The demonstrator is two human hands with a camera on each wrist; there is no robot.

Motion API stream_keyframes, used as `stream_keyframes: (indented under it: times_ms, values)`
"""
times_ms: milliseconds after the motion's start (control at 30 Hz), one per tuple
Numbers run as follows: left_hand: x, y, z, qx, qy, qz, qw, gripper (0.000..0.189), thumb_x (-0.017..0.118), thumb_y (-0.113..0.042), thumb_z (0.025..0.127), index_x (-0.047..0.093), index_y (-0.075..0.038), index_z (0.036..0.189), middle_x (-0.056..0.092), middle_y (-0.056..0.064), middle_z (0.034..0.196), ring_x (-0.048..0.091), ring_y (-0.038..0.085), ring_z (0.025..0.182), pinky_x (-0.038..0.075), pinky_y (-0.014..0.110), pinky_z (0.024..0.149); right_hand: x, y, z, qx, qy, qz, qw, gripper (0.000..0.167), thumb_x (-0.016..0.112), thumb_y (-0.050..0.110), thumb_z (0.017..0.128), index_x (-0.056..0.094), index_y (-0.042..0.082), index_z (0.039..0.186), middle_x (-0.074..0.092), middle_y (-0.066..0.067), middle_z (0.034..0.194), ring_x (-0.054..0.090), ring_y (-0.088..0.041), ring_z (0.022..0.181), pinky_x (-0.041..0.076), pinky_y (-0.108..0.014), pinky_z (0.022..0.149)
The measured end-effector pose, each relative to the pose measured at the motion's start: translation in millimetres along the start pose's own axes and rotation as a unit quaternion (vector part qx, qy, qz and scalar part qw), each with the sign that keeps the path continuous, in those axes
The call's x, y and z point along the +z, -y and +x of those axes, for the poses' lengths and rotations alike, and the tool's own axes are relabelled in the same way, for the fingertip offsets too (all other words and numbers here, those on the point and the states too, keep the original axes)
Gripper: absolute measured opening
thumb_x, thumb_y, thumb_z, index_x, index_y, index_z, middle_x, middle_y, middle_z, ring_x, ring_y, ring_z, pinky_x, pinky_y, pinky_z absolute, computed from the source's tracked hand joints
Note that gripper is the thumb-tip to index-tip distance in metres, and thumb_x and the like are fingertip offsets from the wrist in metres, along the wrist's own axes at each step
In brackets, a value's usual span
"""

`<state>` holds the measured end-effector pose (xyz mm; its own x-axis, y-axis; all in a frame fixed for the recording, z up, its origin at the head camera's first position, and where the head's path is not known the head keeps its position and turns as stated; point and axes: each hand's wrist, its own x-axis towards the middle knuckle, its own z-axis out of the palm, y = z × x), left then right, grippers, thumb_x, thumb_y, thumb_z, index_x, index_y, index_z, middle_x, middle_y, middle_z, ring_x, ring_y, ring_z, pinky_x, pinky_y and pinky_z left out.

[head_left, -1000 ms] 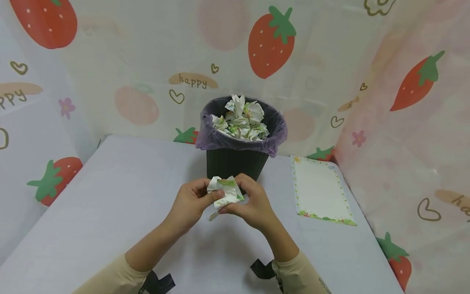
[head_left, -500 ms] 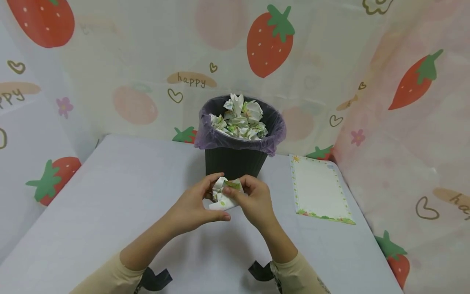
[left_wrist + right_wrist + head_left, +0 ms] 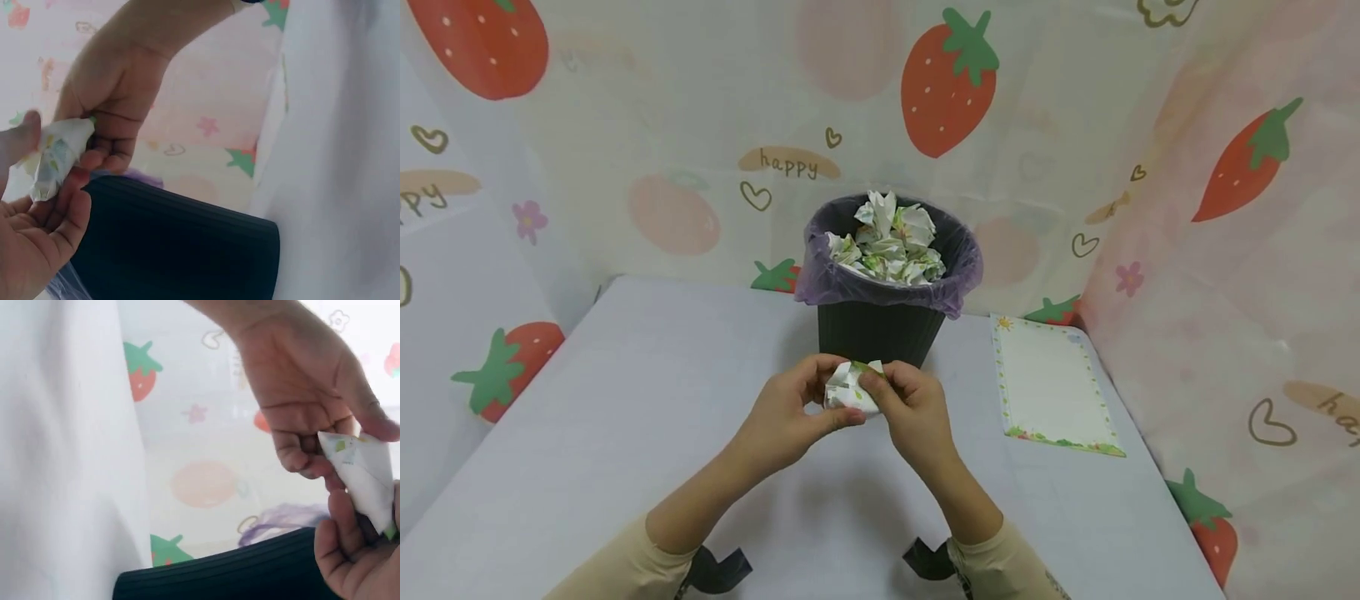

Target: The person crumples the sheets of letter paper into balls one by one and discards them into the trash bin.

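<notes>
Between both hands, in front of the trash can, is a small crumpled piece of white paper (image 3: 848, 393) with green print. My left hand (image 3: 786, 417) pinches its left side, thumb along the lower edge and fingers behind. My right hand (image 3: 919, 417) grips the right side with the thumb pressed on top. The left wrist view shows the folded paper (image 3: 59, 156) held up off the table, with fingertips of both hands around it. In the right wrist view a flat, creased face of the paper (image 3: 362, 475) shows, narrowing to a point at the bottom.
Just beyond the hands stands a dark trash can (image 3: 880, 329) with a purple bag liner (image 3: 820, 279). Several crumpled papers (image 3: 895, 246) fill it. A flat sheet with a decorated border (image 3: 1056, 383) lies on the white table (image 3: 625, 400) at the right. Strawberry-print curtains (image 3: 685, 108) enclose the table.
The paper has become more compact between the hands. My left thumb lifted away half a second ago and now presses on the lower edge again; the right thumb moved onto the top of the paper.
</notes>
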<state>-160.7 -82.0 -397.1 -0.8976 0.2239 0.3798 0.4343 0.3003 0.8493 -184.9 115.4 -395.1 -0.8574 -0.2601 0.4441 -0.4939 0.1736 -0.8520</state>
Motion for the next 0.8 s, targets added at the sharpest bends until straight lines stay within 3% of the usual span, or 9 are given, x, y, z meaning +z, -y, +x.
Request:
stream_keyframes:
  times_ms: [67, 133, 267, 333, 467, 567, 633, 700, 800]
  values:
    - [-1.2, 2.2, 1.3, -0.009, -0.015, -0.026, 0.9995, 0.050, 0.085, -0.025, 0.085, 0.061, -0.010, 0.126, 0.066, 0.003, 0.097, 0.063, 0.020, 0.083, 0.057, 0.027, 0.072, 0, 1, -0.8, -0.044, 0.021, -0.047, 0.9977, 0.017, 0.065, 0.019, 0.101, 0.075, 0.005, 0.098, 0.068, -0.001, 0.089, 0.057, -0.012, 0.076, 0.051, -0.025, 0.063]
    - [-2.7, 4.7, 2.9, -0.023, -0.023, -0.058, 0.9978, 0.043, 0.083, -0.020, 0.087, 0.061, -0.008, 0.123, 0.065, 0.006, 0.097, 0.063, 0.021, 0.084, 0.057, 0.025, 0.074, 0, 2, -1.3, -0.085, 0.048, -0.092, 0.9909, 0.019, 0.072, 0.022, 0.097, 0.073, 0.007, 0.107, 0.067, -0.001, 0.099, 0.057, -0.012, 0.085, 0.052, -0.026, 0.070]
    - [-4.3, 9.6, 5.2, -0.052, -0.016, -0.135, 0.9893, 0.036, 0.081, -0.012, 0.089, 0.060, -0.002, 0.117, 0.064, 0.010, 0.095, 0.062, 0.019, 0.082, 0.055, 0.021, 0.071, 0, 2, -1.8, -0.151, 0.092, -0.158, 0.9715, 0.051, 0.089, 0.027, 0.078, 0.068, 0.007, 0.121, 0.066, -0.001, 0.113, 0.061, -0.012, 0.099, 0.057, -0.028, 0.081]
    - [-3.9, 10.0, 5.4, -0.072, -0.009, -0.170, 0.9829, 0.034, 0.080, -0.012, 0.089, 0.061, 0.000, 0.115, 0.065, 0.009, 0.093, 0.063, 0.017, 0.080, 0.056, 0.021, 0.069, 0, 1, -1.1, -0.185, 0.084, -0.190, 0.9605, 0.057, 0.092, 0.028, 0.074, 0.067, 0.006, 0.120, 0.067, -0.002, 0.112, 0.063, -0.013, 0.096, 0.057, -0.026, 0.078]
    - [-2.4, 6.8, 5.0, -0.104, -0.010, -0.212, 0.9716, 0.030, 0.080, -0.014, 0.090, 0.063, 0.002, 0.108, 0.069, 0.004, 0.089, 0.063, 0.015, 0.076, 0.058, 0.024, 0.069, 0, -2, 0.6, -0.257, 0.039, -0.258, 0.9304, 0.051, 0.091, 0.031, 0.073, 0.069, 0.005, 0.110, 0.071, -0.003, 0.099, 0.064, -0.014, 0.084, 0.054, -0.025, 0.069]
    - [-2.8, 4.5, 4.1, -0.108, -0.006, -0.199, 0.9740, 0.028, 0.079, -0.018, 0.092, 0.063, 0.000, 0.106, 0.069, 0.005, 0.089, 0.064, 0.016, 0.076, 0.057, 0.026, 0.069, -1, -5, 1.4, -0.288, 0.014, -0.279, 0.9162, 0.047, 0.091, 0.035, 0.073, 0.070, 0.005, 0.103, 0.071, -0.002, 0.092, 0.063, -0.015, 0.078, 0.053, -0.027, 0.066]
    - [-3.7, 2.6, 3.2, -0.104, 0.007, -0.171, 0.9797, 0.029, 0.078, -0.023, 0.092, 0.064, -0.004, 0.110, 0.068, 0.008, 0.094, 0.065, 0.021, 0.079, 0.058, 0.027, 0.070, -2, -7, 1.7, -0.293, 0.008, -0.265, 0.9187, 0.040, 0.089, 0.032, 0.076, 0.070, 0.005, 0.099, 0.071, -0.002, 0.089, 0.063, -0.015, 0.076, 0.053, -0.028, 0.066]
    - [-3.9, 1.2, 2.0, -0.090, 0.027, -0.125, 0.9877, 0.039, 0.081, -0.028, 0.089, 0.063, -0.009, 0.118, 0.067, 0.008, 0.102, 0.065, 0.022, 0.083, 0.058, 0.027, 0.072, -3, -8, 2.0, -0.283, 0.002, -0.237, 0.9295, 0.033, 0.088, 0.025, 0.079, 0.069, 0.005, 0.096, 0.070, -0.002, 0.087, 0.061, -0.015, 0.075, 0.053, -0.028, 0.065]
    - [-3.8, 0.1, 2.3, -0.022, 0.043, -0.024, 0.9985, 0.066, 0.089, -0.031, 0.080, 0.057, -0.013, 0.135, 0.063, 0.004, 0.116, 0.064, 0.020, 0.096, 0.058, 0.028, 0.079, -6, -10, 2.5, -0.243, -0.007, -0.182, 0.9528, 0.022, 0.086, 0.014, 0.081, 0.068, 0.006, 0.091, 0.067, -0.003, 0.081, 0.057, -0.014, 0.071, 0.052, -0.027, 0.061]
